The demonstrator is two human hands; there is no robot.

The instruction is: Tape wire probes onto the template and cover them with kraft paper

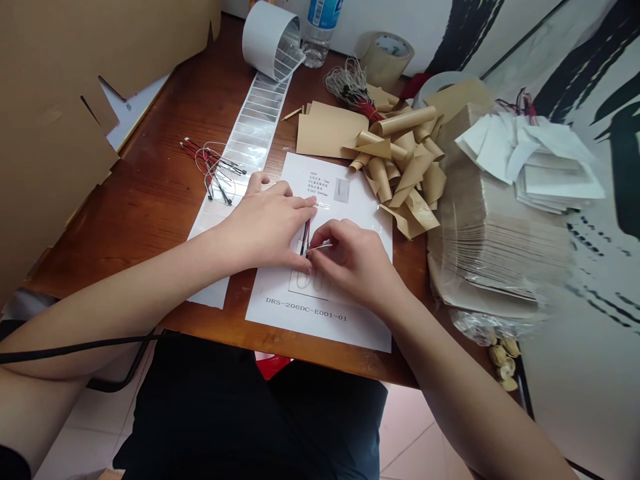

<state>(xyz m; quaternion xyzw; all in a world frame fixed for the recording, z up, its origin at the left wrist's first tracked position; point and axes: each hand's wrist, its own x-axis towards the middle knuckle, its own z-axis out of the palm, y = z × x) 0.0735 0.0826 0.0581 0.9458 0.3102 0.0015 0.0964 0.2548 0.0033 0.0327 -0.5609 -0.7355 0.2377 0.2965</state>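
A printed white sheet [320, 337] lies on the brown table, with a small wire piece [305, 237] in red and black on it. My left hand [273, 223] rests palm down over the sheet's left side, fingers spread, thumb and fingertips beside the wires. From the right, my right hand [350, 260] pinches a thin pale wire end [323, 247] between thumb and index finger, close to my left thumb. Several black-tipped wire leads [213, 170] lie on a silvery label strip [257, 120] left of the sheet.
A label roll [270, 40] and a bottle [320, 27] stand at the back. Curled brown paper pieces [410, 157], a tape roll [387, 57] and a wire bundle [350, 87] lie behind the sheet. At right is a bagged stack [500, 233]; a cardboard box [75, 67] stands left.
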